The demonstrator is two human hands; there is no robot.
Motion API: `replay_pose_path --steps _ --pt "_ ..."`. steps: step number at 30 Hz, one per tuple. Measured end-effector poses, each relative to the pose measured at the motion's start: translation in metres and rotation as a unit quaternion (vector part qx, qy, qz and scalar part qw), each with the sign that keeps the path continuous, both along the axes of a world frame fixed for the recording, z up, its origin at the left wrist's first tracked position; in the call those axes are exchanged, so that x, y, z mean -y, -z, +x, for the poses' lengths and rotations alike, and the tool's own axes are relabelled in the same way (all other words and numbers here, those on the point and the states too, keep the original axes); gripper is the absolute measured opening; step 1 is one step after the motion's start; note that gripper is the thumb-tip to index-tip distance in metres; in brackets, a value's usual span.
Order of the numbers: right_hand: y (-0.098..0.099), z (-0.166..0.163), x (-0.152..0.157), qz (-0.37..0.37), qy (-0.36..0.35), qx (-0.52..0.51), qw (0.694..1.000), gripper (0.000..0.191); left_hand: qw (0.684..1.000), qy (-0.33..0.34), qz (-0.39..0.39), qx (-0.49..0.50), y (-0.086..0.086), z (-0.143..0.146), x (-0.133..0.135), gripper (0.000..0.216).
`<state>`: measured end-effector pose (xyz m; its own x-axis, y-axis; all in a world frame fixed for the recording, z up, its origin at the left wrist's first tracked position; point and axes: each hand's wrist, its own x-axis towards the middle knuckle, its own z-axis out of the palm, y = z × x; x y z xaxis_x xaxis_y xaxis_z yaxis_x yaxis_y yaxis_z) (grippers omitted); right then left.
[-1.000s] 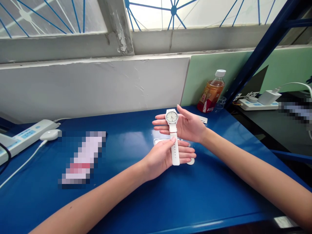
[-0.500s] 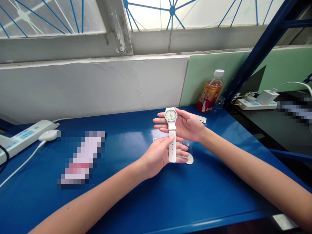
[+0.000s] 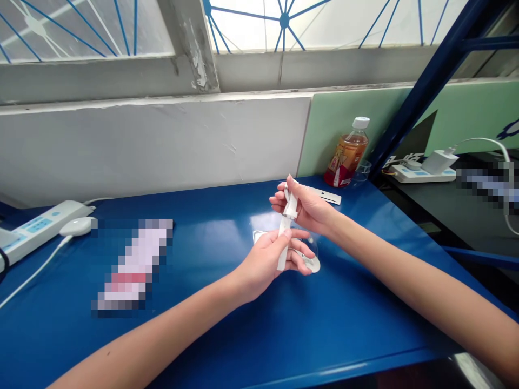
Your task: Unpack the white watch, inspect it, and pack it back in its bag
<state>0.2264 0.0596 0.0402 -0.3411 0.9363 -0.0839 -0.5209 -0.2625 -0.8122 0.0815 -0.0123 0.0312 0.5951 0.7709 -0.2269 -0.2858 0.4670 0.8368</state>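
A white wristwatch [image 3: 290,208] is held between both hands above the blue desk, turned so that its dial no longer faces me. My left hand [image 3: 265,256] pinches the lower strap with the thumb on top, its other fingers loosely spread. Around the upper end, by the watch case, my right hand [image 3: 310,204] closes with its thumb raised and fingers curled behind. Beneath the hands lie a clear rounded item with a white base [image 3: 313,263] and a white-edged flat piece [image 3: 258,235], both partly hidden. Behind my right hand rests a flat white strip [image 3: 327,196].
A drink bottle [image 3: 347,152] stands at the back right beside a small clear cup [image 3: 362,170]. To the left are a blurred phone-like item [image 3: 135,265], a power strip [image 3: 42,229] and a white cabled puck [image 3: 76,226]. A blue post [image 3: 417,97] rises at the right.
The watch has been turned, so its dial, visible before, now faces sideways. My right fingers, earlier stretched flat beneath it, have curled around the case. My left fingers have bent slightly.
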Motion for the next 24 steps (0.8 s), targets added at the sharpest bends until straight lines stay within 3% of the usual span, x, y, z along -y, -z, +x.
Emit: replay_pose_path --steps 6,10,19,24 --pt "-0.007 0.008 0.005 0.069 -0.173 -0.031 0.982 0.03 0.999 0.036 -0.037 0.0 -0.004 -0.001 -0.001 0.027" --pt "-0.01 0.012 0.005 0.071 -0.175 -0.027 0.982 0.03 0.999 0.019 -0.04 0.018 -0.005 -0.002 -0.002 0.021" --pt "-0.008 0.012 0.003 0.047 -0.202 -0.004 0.978 0.033 0.997 0.055 -0.04 0.041 0.001 -0.001 -0.001 0.024" --pt "-0.01 0.012 0.002 0.041 -0.2 -0.035 0.978 0.05 0.997 0.05 -0.05 0.044 -0.001 -0.001 -0.002 0.023"
